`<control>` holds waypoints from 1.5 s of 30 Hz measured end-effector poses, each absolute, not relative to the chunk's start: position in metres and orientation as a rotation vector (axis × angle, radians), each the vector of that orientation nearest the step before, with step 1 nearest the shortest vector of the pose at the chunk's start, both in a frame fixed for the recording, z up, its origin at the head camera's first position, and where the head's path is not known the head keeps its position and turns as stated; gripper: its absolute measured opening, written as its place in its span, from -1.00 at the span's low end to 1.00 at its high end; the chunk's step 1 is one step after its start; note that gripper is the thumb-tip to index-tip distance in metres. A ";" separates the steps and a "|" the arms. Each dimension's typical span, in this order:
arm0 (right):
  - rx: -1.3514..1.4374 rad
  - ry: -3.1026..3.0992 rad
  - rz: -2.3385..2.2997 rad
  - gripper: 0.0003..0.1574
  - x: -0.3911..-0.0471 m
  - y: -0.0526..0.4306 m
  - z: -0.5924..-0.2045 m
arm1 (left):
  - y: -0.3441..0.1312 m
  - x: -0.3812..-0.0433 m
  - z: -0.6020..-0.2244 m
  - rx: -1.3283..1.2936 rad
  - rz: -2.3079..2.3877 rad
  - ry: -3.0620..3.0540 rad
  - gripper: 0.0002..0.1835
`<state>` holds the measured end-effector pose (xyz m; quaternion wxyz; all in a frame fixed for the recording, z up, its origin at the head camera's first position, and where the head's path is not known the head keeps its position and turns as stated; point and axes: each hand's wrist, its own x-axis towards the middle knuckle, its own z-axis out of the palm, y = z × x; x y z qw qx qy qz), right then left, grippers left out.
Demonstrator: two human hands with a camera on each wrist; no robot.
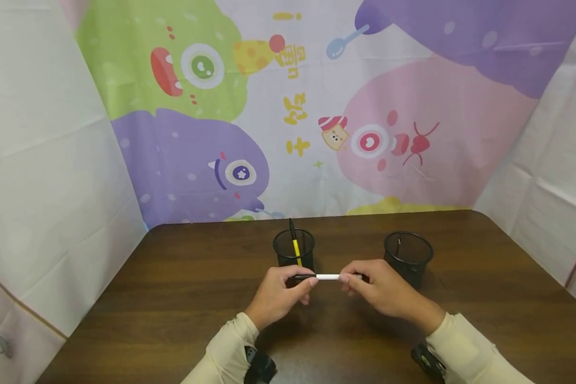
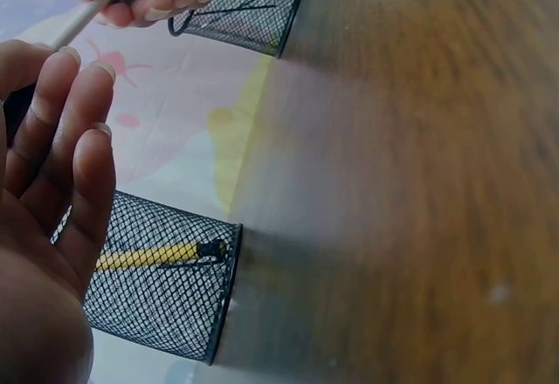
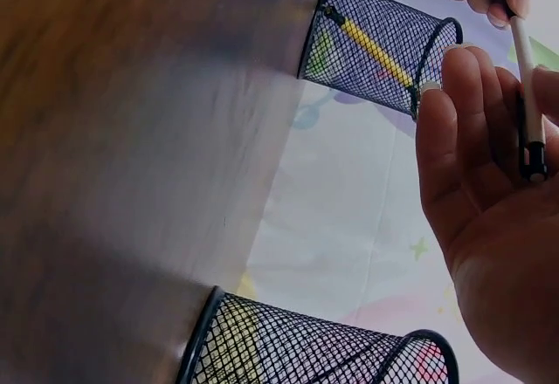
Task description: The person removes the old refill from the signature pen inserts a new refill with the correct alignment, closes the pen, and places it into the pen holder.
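Both hands hold a white pen (image 1: 327, 277) with black ends, level above the table. My left hand (image 1: 278, 296) pinches its black left end between thumb and fingers. Near the other end, my right hand (image 1: 389, 290) grips the barrel; in the right wrist view the black clip end of the pen (image 3: 526, 70) lies over the palm. Just beyond the left hand stands a black mesh pen holder (image 1: 282, 257) with a yellow and black pen (image 1: 295, 248) leaning in it. Behind the right hand is a second mesh holder (image 1: 415, 269), containing a thin dark item (image 1: 399, 246).
The brown wooden table (image 1: 173, 298) ends at a cloth backdrop (image 1: 312, 181) printed with cartoon monsters. White cloth walls (image 1: 57, 133) close in the left and right sides. A dark wrist camera (image 1: 260, 367) sits at the left sleeve, another (image 1: 428, 361) at the right.
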<state>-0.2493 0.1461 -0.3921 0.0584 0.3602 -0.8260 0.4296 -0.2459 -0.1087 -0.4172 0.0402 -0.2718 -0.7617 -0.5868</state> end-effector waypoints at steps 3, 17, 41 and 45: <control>1.089 -2.491 1.316 -0.86 -0.249 0.145 -0.392 | -0.109 -0.246 -0.417 -0.837 -1.794 -2.336 -0.84; 1.139 -2.431 1.345 -0.96 -0.249 0.144 -0.394 | -0.109 -0.246 -0.418 -0.837 -1.788 -2.325 -0.85; 1.151 -2.395 1.342 -0.88 -0.246 0.143 -0.395 | -0.106 -0.231 -0.397 -0.863 -1.781 -2.354 -0.84; 1.133 -2.407 1.301 -0.82 -0.247 0.142 -0.395 | -0.109 -0.241 -0.411 -0.861 -1.754 -2.380 -0.84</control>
